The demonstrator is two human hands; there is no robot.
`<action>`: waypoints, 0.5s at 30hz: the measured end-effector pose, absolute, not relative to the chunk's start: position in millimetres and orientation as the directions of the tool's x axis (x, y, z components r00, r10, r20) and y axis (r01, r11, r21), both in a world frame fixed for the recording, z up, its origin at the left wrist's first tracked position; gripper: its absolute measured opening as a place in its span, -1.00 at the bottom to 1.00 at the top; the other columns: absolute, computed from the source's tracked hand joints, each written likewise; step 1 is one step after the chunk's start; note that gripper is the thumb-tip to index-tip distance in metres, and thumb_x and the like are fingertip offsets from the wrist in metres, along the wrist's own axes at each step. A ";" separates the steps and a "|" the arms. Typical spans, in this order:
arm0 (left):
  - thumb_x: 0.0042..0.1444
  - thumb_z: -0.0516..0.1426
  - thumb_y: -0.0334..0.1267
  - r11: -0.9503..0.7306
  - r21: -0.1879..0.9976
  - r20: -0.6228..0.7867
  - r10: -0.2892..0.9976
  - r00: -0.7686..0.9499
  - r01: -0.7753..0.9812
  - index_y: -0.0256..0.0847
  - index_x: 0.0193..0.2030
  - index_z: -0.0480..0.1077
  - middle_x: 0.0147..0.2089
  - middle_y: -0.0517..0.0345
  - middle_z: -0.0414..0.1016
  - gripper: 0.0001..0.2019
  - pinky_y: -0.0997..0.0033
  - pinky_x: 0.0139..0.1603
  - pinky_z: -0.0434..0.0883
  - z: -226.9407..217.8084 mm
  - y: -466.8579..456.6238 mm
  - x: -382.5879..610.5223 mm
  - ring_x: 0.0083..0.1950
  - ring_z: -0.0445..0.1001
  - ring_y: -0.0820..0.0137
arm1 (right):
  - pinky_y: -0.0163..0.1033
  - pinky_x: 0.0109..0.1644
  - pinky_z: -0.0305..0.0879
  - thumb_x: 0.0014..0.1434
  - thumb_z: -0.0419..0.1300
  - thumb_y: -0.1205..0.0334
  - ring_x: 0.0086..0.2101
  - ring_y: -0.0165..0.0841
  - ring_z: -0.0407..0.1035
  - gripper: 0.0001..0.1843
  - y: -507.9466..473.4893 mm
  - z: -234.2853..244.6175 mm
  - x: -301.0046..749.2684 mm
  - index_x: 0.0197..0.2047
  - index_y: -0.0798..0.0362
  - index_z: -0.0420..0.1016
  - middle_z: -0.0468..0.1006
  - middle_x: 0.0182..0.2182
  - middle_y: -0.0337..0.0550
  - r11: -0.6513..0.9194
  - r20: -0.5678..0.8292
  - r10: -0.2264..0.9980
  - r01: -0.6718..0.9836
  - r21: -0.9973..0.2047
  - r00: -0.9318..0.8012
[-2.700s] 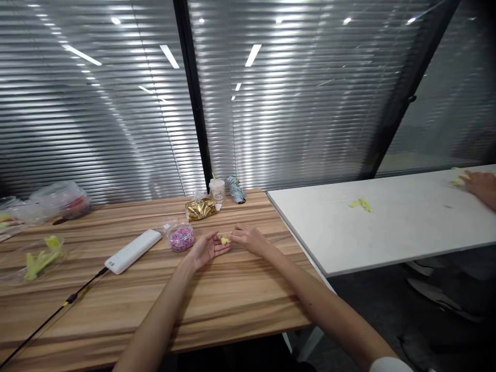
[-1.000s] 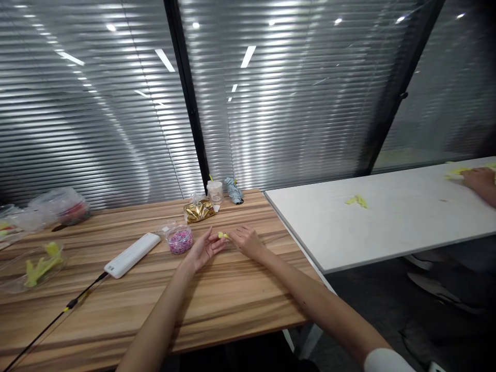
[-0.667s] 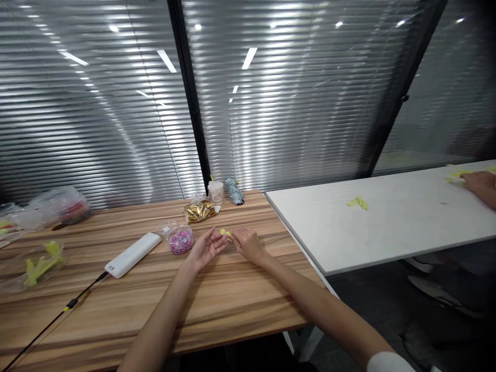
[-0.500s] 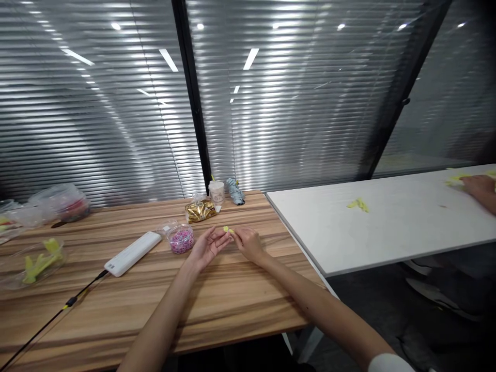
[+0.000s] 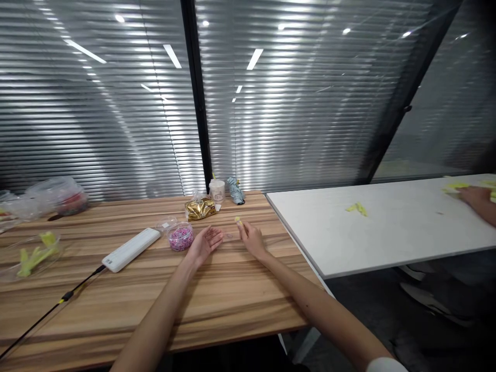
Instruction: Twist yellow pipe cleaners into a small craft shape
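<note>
My right hand (image 5: 251,238) pinches a small yellow piece (image 5: 237,220) at its fingertips, raised a little above the wooden table (image 5: 155,289). My left hand (image 5: 205,244) lies palm up beside it with the fingers apart and nothing in it. A small clear tub of pink and purple rubber bands (image 5: 180,237) stands just left of my left hand.
A white power strip (image 5: 130,249) with a black cable lies to the left. A gold packet (image 5: 200,208), a white cup (image 5: 217,189) and a folded grey thing (image 5: 234,189) sit by the blinds. Plastic bags (image 5: 58,194) lie far left. Another person's hand (image 5: 475,196) rests on the white table (image 5: 387,232).
My hands have come apart. The right hand has carried the yellow piece up and to the right, away from the left hand, which now lies open.
</note>
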State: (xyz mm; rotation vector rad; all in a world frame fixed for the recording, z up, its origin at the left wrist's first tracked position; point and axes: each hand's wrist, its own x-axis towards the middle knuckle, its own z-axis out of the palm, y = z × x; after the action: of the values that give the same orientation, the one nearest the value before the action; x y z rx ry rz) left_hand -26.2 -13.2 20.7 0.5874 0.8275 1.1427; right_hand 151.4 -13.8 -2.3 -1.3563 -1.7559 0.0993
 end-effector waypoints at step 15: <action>-0.20 0.27 -0.45 0.176 0.917 -0.075 0.957 0.279 -0.359 -0.32 -0.27 0.44 -0.27 0.04 0.51 -0.73 0.50 -0.14 0.37 11.6 -18.5 -20.3 -0.26 0.46 0.45 | -0.37 -0.26 0.15 0.24 -0.06 0.15 -0.28 -0.36 0.40 -0.70 -20.1 -3.9 148.5 -0.03 0.02 0.36 0.54 -0.25 -0.14 0.660 0.560 0.694 0.710 -0.246 -0.452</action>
State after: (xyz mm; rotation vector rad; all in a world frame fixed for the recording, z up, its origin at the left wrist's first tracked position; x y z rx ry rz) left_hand -20.3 -18.5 11.6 0.9460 0.7971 1.0868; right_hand 148.5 -20.1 -3.9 -1.0814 -2.2360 -0.0312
